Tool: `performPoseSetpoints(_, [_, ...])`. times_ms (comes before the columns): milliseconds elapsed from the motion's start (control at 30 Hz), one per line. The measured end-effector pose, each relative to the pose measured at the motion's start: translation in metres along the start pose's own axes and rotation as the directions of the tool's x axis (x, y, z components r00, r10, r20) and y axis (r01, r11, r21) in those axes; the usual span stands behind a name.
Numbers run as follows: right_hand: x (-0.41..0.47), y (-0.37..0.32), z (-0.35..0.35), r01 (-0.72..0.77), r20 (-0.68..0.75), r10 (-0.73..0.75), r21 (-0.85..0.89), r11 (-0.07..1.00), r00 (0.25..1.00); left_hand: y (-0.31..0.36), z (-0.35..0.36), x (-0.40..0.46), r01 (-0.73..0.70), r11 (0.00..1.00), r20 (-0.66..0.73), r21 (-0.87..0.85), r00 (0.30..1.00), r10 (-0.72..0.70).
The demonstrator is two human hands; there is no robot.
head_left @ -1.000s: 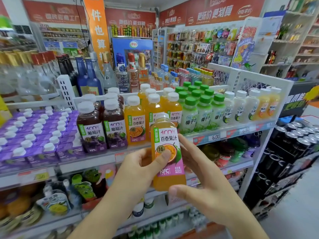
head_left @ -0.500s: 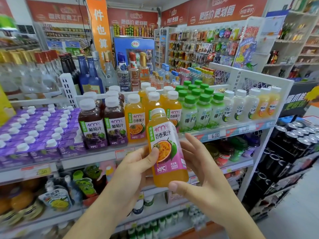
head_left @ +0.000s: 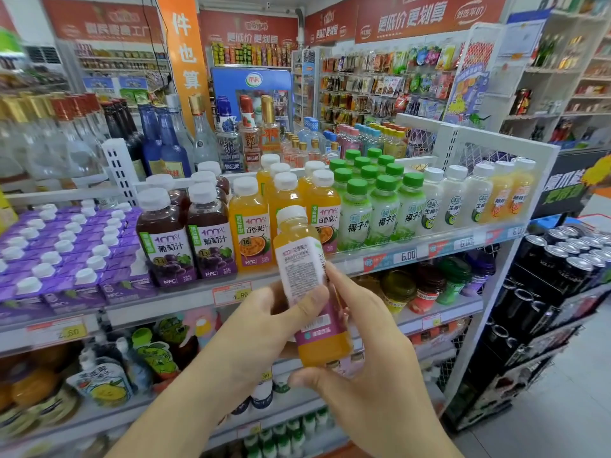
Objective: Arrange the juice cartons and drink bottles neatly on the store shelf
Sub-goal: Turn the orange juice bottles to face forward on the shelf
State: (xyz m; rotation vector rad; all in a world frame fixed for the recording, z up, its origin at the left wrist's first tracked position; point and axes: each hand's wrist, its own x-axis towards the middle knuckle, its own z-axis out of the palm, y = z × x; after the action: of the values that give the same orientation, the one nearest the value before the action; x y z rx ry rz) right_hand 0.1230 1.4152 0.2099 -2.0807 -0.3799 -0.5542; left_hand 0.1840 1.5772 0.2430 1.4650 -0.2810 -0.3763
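Juice bottle point(head_left: 310, 292), orange with a white cap, is being held in front of the store shelf point(head_left: 413, 256) by both hands, tilting slightly with its cap toward the upper left and the small-print side of its label facing the camera. The left hand point(head_left: 264, 328) is gripping it from the left, thumb lying across the label and the other fingers curling behind the bottle. The right hand point(head_left: 367, 352) is cupping it from the right, fingers resting along the label's edge and thumb reaching under the base, so both hands are closing around the bottle rather than spreading flat.

Behind the bottle, matching orange juice bottles point(head_left: 251, 226) are standing in rows on the shelf, with one of them partly hidden by the held bottle. Dark grape juice bottles point(head_left: 165, 239) are standing just to their left, and purple cartons point(head_left: 66, 259) with white caps are filling the shelf's left end. Green-capped coconut water bottles point(head_left: 383, 206) are lining up to the right, followed by white-capped pale bottles point(head_left: 456, 200) near the shelf's end. Price tags point(head_left: 403, 257) are running along the shelf's front edge. Glass liquor bottles point(head_left: 165, 140) are standing on the level above, and black cans point(head_left: 575, 256) are sitting stacked on a separate rack at far right. Pouches and jars are crowding the lower shelves beneath the hands.
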Motion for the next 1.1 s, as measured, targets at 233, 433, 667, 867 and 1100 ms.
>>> performPoseSetpoints(233, [0.001,0.012,-0.012,-0.077,-0.036,0.083,0.137,0.988,0.996,-0.005,-0.002,0.002,0.015,0.968,-0.069,-0.250,0.997,-0.033])
performPoseSetpoints(433, [0.007,0.013,-0.008,-0.147,0.022,0.145,0.201,0.969,0.989,-0.008,-0.001,0.002,0.082,0.937,-0.013,-0.340,0.996,-0.092])
performPoseSetpoints(667, [0.009,0.013,-0.001,-0.081,0.052,0.073,0.159,0.984,0.996,-0.007,-0.004,0.009,0.057,0.990,-0.061,-0.129,0.996,-0.065])
performPoseSetpoints(867, [0.006,0.018,-0.007,-0.024,0.099,0.000,0.243,0.970,0.995,-0.008,-0.011,0.010,0.058,0.980,-0.090,-0.189,0.993,-0.076])
performPoseSetpoints(1100, [0.005,0.019,0.000,-0.015,-0.013,0.018,0.233,0.972,1.000,-0.014,-0.010,0.012,0.125,0.969,-0.080,-0.211,0.986,-0.145])
